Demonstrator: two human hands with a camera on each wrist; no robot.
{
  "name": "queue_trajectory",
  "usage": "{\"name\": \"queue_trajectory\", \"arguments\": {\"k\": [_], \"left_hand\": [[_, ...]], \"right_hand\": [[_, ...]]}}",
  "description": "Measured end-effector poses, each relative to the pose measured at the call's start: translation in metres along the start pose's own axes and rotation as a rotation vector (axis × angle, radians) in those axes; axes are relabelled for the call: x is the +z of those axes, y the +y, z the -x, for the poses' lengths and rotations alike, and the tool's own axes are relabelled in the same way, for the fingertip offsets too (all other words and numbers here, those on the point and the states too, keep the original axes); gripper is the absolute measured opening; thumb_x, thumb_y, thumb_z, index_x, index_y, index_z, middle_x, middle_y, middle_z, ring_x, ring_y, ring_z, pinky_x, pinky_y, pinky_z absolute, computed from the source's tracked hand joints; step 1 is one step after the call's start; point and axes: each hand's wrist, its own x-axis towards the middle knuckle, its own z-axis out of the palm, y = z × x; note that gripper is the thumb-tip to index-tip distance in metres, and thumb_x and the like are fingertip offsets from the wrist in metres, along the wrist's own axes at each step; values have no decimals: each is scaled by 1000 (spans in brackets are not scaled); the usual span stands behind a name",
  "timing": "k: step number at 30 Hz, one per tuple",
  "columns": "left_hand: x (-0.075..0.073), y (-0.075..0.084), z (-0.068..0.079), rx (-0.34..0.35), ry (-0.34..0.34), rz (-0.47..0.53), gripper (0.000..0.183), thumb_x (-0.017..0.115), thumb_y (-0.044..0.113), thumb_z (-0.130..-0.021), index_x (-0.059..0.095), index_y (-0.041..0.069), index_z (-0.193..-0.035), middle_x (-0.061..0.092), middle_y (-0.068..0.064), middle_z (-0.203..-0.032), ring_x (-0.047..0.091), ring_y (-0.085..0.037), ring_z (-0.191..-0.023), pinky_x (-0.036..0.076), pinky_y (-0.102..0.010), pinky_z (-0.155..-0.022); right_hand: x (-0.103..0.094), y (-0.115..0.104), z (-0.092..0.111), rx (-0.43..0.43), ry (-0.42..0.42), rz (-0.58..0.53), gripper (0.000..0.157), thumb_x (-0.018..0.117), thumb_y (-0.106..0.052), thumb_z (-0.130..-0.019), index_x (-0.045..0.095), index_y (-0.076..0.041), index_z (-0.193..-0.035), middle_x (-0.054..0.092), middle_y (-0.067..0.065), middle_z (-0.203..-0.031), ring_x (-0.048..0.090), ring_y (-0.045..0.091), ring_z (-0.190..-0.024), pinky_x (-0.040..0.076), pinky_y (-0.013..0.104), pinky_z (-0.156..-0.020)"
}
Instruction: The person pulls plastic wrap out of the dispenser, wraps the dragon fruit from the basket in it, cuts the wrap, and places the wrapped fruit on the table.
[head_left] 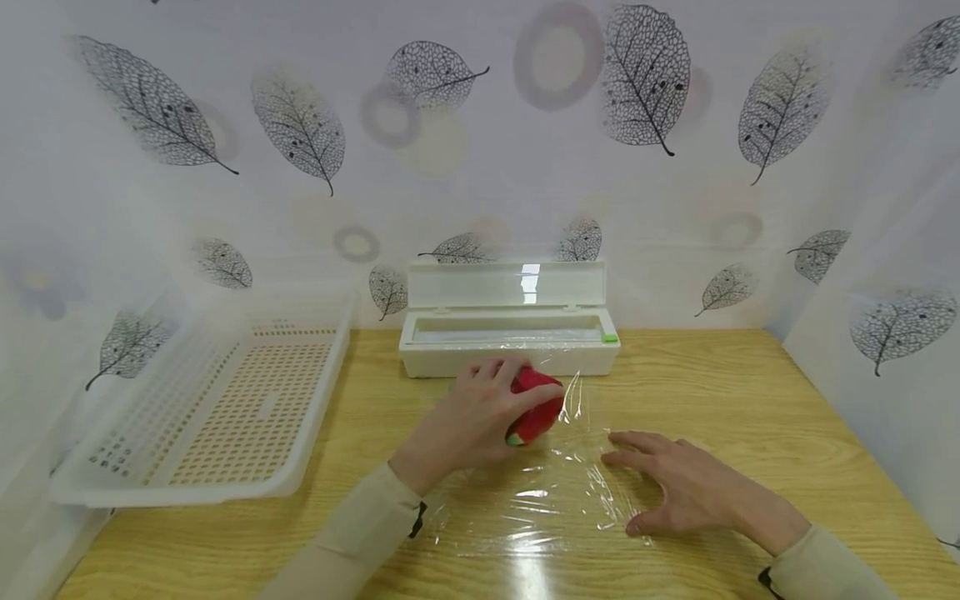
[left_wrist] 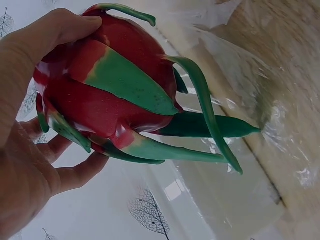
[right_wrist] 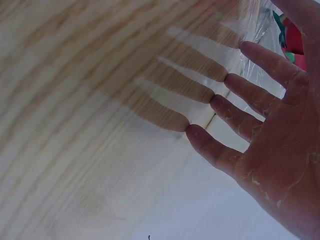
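Note:
My left hand (head_left: pixel 461 421) holds a red dragon fruit (head_left: pixel 542 412) with green leafy scales, in front of the white wrap box. In the left wrist view, thumb and fingers curve round the dragon fruit (left_wrist: pixel 135 112), its scales pointing away from the palm. A sheet of clear cling film (head_left: pixel 532 504) spreads over the table from the box, below the fruit. My right hand (head_left: pixel 690 487) is at the film's right edge, fingers spread. In the right wrist view, the fingertips of the right hand (right_wrist: pixel 280 135) touch the wooden tabletop.
The white wrap box (head_left: pixel 510 360) stands at the back with its lid raised, a film roll inside and a green slider (head_left: pixel 610 338) at its right end. A white perforated basket (head_left: pixel 292 467) is at the left. A leaf-patterned curtain (head_left: pixel 480 192) surrounds the wooden table (head_left: pixel 712 375).

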Motion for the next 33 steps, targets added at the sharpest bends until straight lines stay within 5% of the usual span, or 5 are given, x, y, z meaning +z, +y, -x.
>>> {"name": "queue_trajectory", "arguments": {"k": [16,27,33], "left_hand": [[1,12,-14,-40,-92,-64,74,82,53,-79,50,40,-145,50,-7,-144,55,-29,-126,57,-43,-90],[15,14,-16,-19,-116,-102,69,82,52,-80,53,41,-141,52,-6,-137,53,-29,-126,54,-45,-93],[19,11,-15,-76,-115,-12,70,81,50,-82,51,37,-144,50,-6,-144,51,-27,-131,52,-47,-96]], "right_hand": [[2,1,1,2,-5,-13,81,77,-72,-73,60,-29,-140,53,10,-152,57,38,-133,52,65,-92],[2,2,0,-5,3,-2,82,75,-74,-74,60,-28,-140,53,10,-152,57,38,-132,52,65,-92],[2,2,0,-9,6,7,82,74,-74,-74,60,-27,-140,53,11,-152,57,38,-132,52,65,-92]]}}
